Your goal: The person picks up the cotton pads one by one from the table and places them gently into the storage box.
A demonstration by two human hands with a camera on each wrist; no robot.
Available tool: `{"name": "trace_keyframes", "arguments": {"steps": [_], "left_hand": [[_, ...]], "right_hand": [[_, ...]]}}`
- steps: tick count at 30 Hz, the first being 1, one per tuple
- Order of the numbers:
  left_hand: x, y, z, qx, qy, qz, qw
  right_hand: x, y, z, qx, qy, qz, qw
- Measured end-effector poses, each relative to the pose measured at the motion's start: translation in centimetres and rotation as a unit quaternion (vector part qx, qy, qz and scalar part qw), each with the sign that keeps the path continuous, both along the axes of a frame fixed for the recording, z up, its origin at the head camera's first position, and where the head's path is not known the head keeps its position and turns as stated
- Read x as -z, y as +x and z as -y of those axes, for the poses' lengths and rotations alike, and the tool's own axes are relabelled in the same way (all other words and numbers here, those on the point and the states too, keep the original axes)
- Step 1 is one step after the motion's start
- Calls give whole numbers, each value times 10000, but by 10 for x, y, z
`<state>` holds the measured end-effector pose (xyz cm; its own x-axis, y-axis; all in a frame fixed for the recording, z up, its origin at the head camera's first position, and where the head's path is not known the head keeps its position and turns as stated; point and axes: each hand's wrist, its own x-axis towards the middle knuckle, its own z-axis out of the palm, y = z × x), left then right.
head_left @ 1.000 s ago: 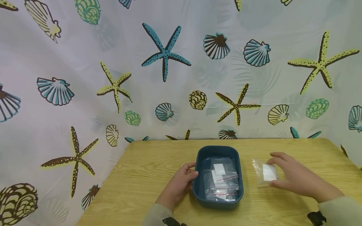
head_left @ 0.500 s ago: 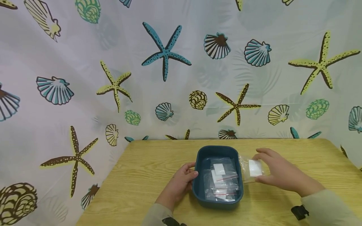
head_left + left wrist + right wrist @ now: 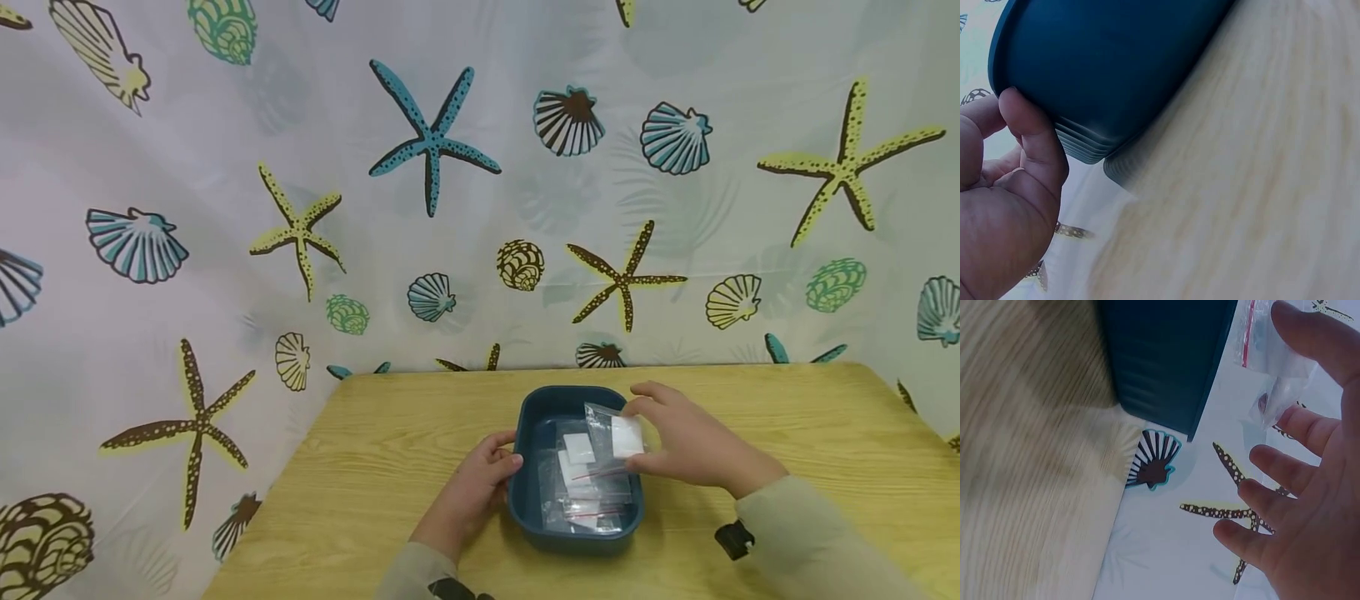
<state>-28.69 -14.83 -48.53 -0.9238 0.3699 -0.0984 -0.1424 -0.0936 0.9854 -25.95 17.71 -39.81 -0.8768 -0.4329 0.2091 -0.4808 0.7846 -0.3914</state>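
A dark blue plastic bin (image 3: 551, 407) stands on the wooden table, with several clear zip bags (image 3: 576, 471) holding white squares lying inside it. My left hand (image 3: 480, 477) grips the bin's left side, thumb at the rim; the left wrist view shows the thumb (image 3: 1029, 128) close up against the blue wall. Over the bin's right rim, my right hand (image 3: 686, 442) pinches another zip bag (image 3: 627, 438) with a white square in it, between thumb and index finger. That bag overlaps the bagged squares below it in the head view. In the right wrist view the other fingers (image 3: 1285, 469) are spread apart.
The light wooden table (image 3: 405, 433) extends to both sides of the bin. Behind it hangs a white curtain (image 3: 480, 333) printed with shells and starfish, which also runs along the left and right sides.
My right hand has carried the pinched zip bag leftward from the table's right part to over the bin's right rim. The left hand and the bin have stayed in place.
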Motion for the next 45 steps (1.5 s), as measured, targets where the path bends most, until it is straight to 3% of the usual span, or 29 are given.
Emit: {"name": "trace_keyframes", "arguments": {"steps": [7, 17, 29, 45], "left_hand": [[5, 4, 4, 7, -21, 40, 10000], [-3, -1, 3, -41, -151, -35, 9999], [1, 5, 4, 56, 14, -77, 10000], [2, 4, 5, 5, 88, -58, 9999]], "right_hand": [[8, -9, 21, -74, 41, 204, 9998], [10, -22, 28, -2, 370, 24, 9993], [14, -11, 14, 51, 201, 69, 9998], [12, 0, -13, 222, 45, -74, 9997]]}}
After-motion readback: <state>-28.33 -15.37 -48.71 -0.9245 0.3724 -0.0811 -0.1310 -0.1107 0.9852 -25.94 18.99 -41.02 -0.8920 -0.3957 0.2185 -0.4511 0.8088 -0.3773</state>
